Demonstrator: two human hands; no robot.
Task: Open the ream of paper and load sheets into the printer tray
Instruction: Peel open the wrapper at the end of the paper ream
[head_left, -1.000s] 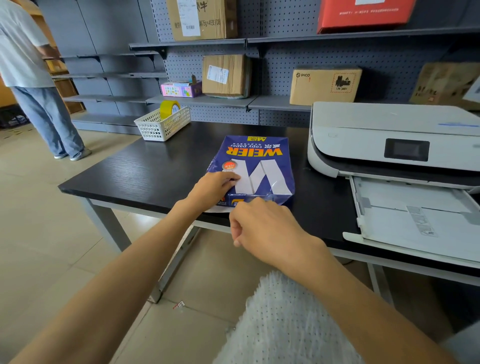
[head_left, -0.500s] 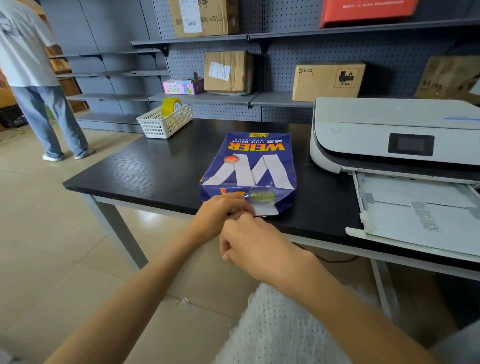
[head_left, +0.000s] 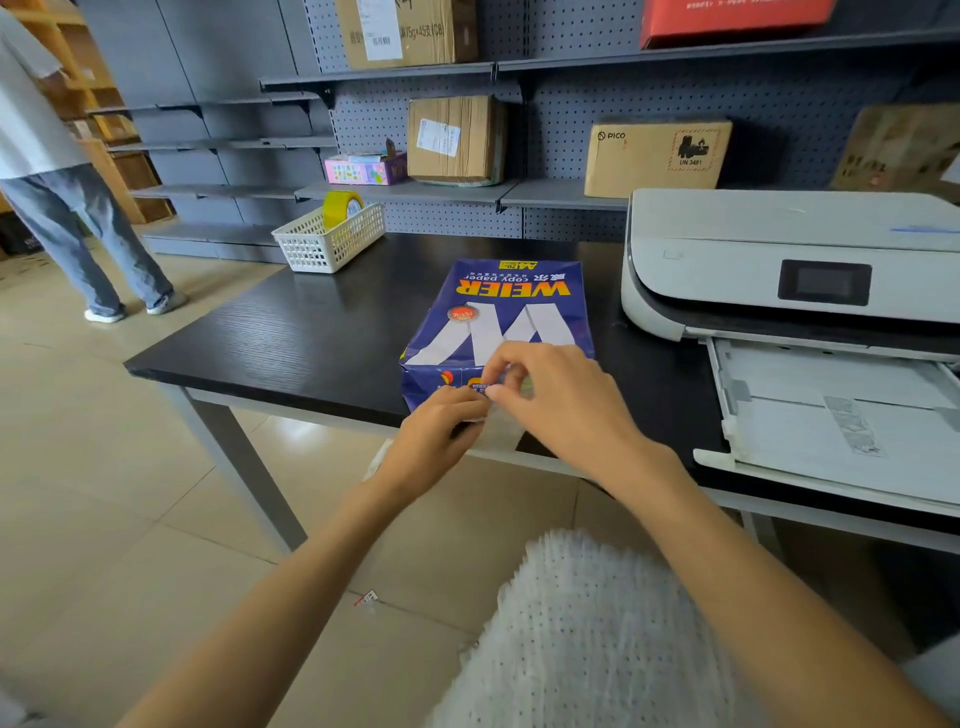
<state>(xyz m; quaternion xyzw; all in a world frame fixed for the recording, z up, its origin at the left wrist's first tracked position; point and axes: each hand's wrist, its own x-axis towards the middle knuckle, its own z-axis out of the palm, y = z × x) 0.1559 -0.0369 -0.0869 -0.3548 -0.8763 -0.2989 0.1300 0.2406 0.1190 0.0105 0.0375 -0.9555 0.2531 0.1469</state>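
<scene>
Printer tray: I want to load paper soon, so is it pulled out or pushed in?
Pulled out: the tray juts forward from the printer.

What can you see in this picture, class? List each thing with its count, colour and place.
Wrapped ream of copy paper: one, blue with white W, near edge of table.
Wooden table: one, black top.
Printer: one, white, right on table; tray pulled out.
Plastic mesh basket: one, white, far left corner of table.
Roll of tape: one, yellow, in basket.
Cardboard boxes: several, brown, on grey wall shelves.
Red box: one, top shelf.
Bystander: one, white shirt, jeans, far left.
Left hand: pinching the wrapper's near end.
Right hand: pinching the same end.
</scene>
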